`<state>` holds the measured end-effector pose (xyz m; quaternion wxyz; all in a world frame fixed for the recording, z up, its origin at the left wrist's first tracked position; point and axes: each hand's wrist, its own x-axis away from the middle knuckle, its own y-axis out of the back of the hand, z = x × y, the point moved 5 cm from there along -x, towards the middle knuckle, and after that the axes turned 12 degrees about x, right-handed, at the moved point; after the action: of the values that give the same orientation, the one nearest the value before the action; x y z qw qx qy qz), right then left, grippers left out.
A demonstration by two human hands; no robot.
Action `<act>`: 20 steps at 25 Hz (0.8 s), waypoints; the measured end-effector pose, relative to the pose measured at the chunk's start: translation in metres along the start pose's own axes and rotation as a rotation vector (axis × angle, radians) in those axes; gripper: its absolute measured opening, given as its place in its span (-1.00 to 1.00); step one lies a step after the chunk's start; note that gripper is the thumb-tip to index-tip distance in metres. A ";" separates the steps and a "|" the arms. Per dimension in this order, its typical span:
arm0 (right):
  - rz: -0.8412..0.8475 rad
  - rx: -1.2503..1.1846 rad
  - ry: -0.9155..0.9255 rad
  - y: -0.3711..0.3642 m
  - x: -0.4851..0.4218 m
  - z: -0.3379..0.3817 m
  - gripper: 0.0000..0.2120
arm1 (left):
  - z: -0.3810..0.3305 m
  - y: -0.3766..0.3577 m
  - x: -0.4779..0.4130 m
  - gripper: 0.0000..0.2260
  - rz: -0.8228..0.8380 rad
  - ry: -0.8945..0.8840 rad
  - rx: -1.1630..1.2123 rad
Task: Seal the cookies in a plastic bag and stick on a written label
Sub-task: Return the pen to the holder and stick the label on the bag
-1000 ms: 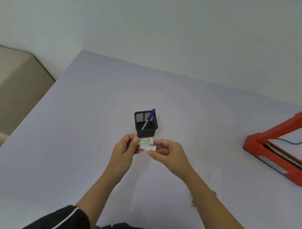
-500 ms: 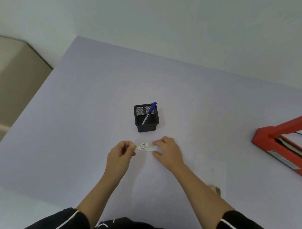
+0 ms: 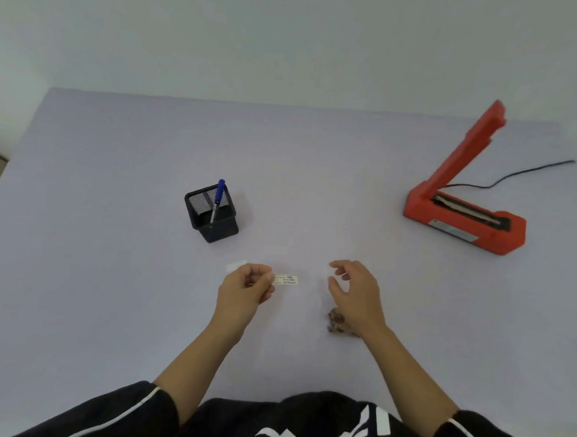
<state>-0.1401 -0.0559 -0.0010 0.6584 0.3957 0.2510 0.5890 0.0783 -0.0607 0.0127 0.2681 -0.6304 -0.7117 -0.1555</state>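
My left hand [image 3: 245, 287] pinches one end of a small white written label [image 3: 286, 280], which sticks out to the right above the table. My right hand [image 3: 355, 291] hovers open to the right of the label, fingers curled and apart, holding nothing. Below its wrist lie brown cookies [image 3: 336, 321] in a clear plastic bag whose outline is barely visible on the table. A pale strip, perhaps the label's backing [image 3: 237, 265], lies just beyond my left hand.
A black mesh pen holder [image 3: 212, 215] with a blue pen [image 3: 218, 194] stands left of centre. A red heat sealer [image 3: 467, 211] with its arm raised and a black cord [image 3: 524, 174] sits at the right. The lavender table [image 3: 100, 244] meets a pale wall.
My right hand has let go of the label and moved right, over the cookie bag. My left hand keeps the label. The view has swung right, showing the whole sealer.
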 end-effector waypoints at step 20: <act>0.243 -0.197 -0.245 0.009 -0.022 -0.096 -0.87 | 0.065 -0.131 -0.037 -0.91 0.023 -0.165 -0.543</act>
<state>-0.2258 -0.0558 -0.0508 0.6439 0.4253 0.0604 0.6331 -0.0595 -0.0746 -0.0459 0.0322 -0.6978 -0.6562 -0.2854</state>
